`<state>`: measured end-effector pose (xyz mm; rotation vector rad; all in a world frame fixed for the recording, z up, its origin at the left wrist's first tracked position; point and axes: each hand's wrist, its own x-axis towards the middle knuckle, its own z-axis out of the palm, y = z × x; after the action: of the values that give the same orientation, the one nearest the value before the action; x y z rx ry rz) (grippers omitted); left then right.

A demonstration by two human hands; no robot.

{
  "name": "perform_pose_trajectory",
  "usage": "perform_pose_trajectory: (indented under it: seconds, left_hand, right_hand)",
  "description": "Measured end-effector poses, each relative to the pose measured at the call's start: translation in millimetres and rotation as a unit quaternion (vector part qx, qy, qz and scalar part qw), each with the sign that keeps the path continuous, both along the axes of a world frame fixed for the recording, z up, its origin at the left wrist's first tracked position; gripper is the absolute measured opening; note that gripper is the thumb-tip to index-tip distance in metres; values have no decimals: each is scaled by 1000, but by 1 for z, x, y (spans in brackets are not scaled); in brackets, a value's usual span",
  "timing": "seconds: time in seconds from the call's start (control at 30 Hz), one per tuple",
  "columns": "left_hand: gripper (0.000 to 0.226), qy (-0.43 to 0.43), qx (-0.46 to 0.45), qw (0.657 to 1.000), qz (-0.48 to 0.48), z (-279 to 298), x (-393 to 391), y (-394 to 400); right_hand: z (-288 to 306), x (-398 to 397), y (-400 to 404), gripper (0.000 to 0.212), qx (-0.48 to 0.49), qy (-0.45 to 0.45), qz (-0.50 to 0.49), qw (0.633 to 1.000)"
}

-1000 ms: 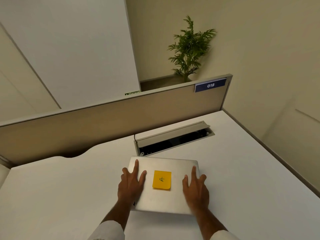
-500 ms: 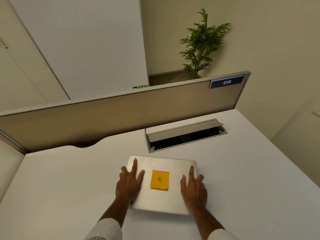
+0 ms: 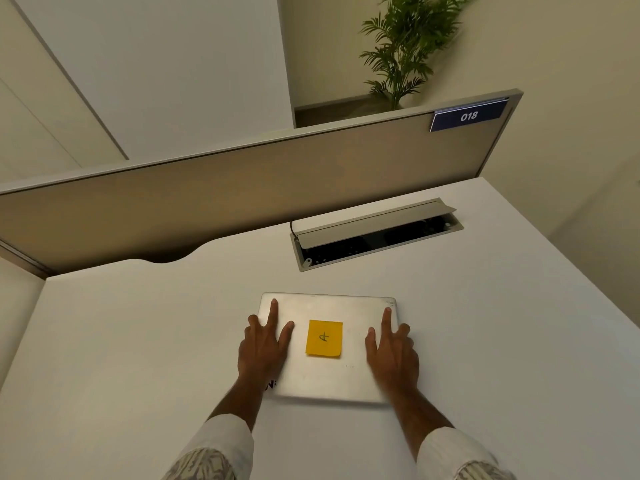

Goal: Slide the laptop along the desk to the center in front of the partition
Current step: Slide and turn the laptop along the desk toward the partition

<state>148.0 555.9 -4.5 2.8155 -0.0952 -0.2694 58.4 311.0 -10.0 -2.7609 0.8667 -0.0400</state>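
The laptop (image 3: 329,348) was a closed, silver slab with a brushed, slightly scuffed lid, lying flat on the white worktop (image 3: 138,341). An orange sticky note (image 3: 324,338) with a handwritten mark sat in the middle of the lid, between the two hands and touching neither. A small printed label showed at the lid's near left corner, partly hidden under the left wrist.

The left hand (image 3: 265,348) lay palm-down on the left part of the lid with its fingers spread wide, its outer fingers reaching the laptop's left edge. The right hand (image 3: 391,348) lay flat on the right part in the same manner, fingers splayed, its outermost finger at the right edge. Neither hand closed around anything; both simply pressed on the lid. Pale patterned sleeves (image 3: 214,452) covered both forearms.

Beyond the fingertips, apart from the laptop's far edge, a cable tray (image 3: 377,233) was sunk into the worktop with its grey flap raised over a dark slot. Further beyond stood the beige partition (image 3: 242,188), carrying a blue plate (image 3: 469,116) reading 018 at its far right end. A curved cut-out (image 3: 166,259) notched the worktop's far edge, beyond and left of the left hand. A green plant (image 3: 403,46) rose behind the partition.
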Motion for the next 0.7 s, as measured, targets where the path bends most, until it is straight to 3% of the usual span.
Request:
perform_pose_trajectory:
  seconds: [0.7]
  left_hand:
    - [73, -48, 84, 995, -13, -11, -1, 4]
  right_hand:
    - [-5, -2, 2, 68, -14, 17, 17, 1000]
